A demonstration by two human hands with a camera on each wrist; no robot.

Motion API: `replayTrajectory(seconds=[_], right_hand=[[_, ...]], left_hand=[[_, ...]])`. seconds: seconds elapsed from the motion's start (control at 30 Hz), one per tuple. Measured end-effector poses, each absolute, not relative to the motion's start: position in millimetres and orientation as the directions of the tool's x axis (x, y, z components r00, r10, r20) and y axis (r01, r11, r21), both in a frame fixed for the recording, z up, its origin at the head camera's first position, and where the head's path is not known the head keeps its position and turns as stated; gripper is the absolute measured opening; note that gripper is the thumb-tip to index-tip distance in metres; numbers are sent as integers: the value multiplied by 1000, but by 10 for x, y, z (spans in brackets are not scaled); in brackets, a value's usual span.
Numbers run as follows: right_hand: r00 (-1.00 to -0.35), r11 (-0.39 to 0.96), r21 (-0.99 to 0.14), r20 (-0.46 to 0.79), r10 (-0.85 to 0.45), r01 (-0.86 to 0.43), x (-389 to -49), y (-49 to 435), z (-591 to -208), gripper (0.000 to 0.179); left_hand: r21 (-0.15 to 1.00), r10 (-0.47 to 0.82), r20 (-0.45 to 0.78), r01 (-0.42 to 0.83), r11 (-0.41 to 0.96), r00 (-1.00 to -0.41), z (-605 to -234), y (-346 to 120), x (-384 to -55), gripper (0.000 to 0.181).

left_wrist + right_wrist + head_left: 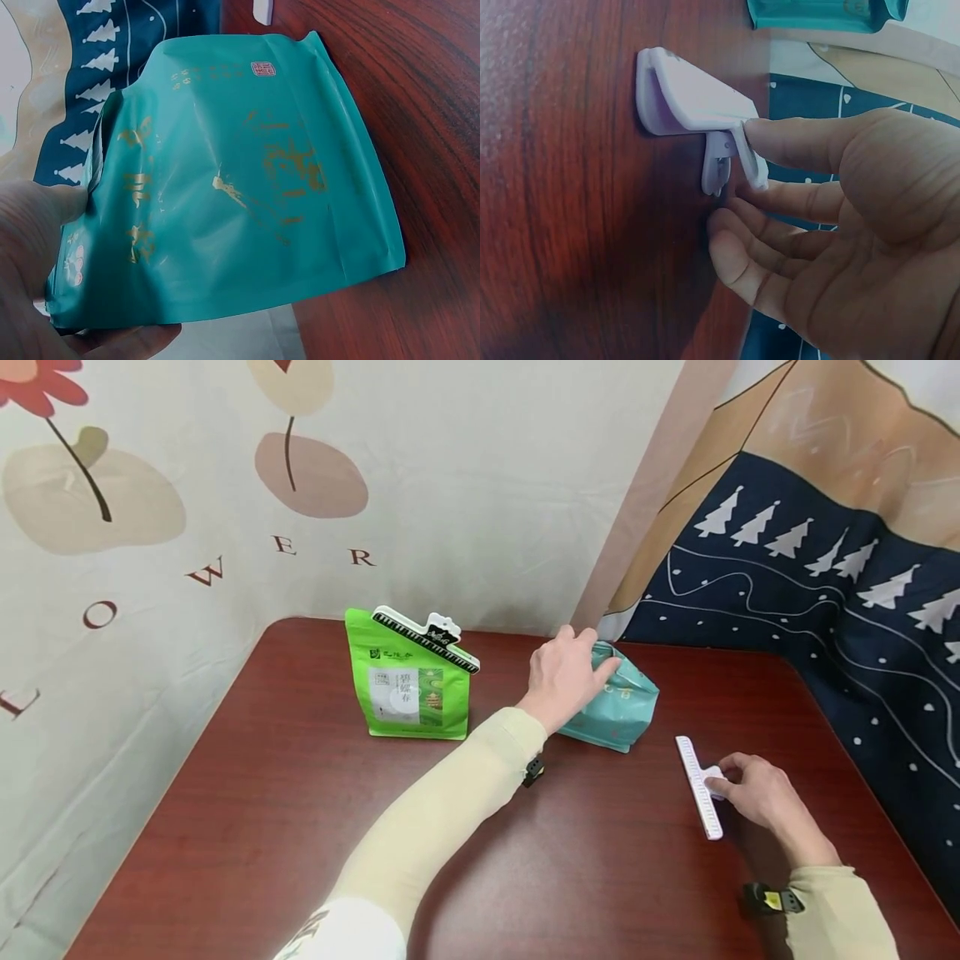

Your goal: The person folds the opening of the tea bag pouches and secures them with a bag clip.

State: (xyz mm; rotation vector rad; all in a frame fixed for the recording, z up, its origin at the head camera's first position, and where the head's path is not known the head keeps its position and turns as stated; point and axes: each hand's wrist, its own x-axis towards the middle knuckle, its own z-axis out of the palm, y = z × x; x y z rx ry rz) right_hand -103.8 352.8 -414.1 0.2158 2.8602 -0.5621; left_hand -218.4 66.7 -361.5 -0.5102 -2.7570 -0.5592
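My left hand (564, 678) holds the upper edge of a teal tea bag (225, 187), which stands on the table with its top folded or crumpled. In the left wrist view the thumb lies on one side of that edge and the fingers show beneath the other. At the right, my right hand (765, 789) grips the handle of a white bag clip (699, 789). The right wrist view shows the thumb on one lever of the clip and the other fingers curled behind it. The clip's long bar is close to the tabletop; whether it touches cannot be told.
A bright green tea bag (408, 693) stands upright at the back left. Across its top sits a white and black clip (427, 639). The dark red table (300, 827) ends at a patterned cloth (480, 485) behind and at the right.
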Motion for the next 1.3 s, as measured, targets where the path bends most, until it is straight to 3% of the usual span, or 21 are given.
replayTrajectory(seconds=[0.47,0.8,1.3], right_hand=[[-962,908,-363,-243,124,209,-1030,3504,-4144,33],[-982,901,-409,-168,84,147,-1002,3457,-4124,23],[-984,893,-424,-151,94,150,-993,3424,-4089,22]], left_hand=[[305,289,353,401,864,-890,-3618,667,-2189,47],[304,287,345,396,867,-894,-3601,667,-2186,48],[303,289,346,397,866,-893,-3603,660,-2186,48]])
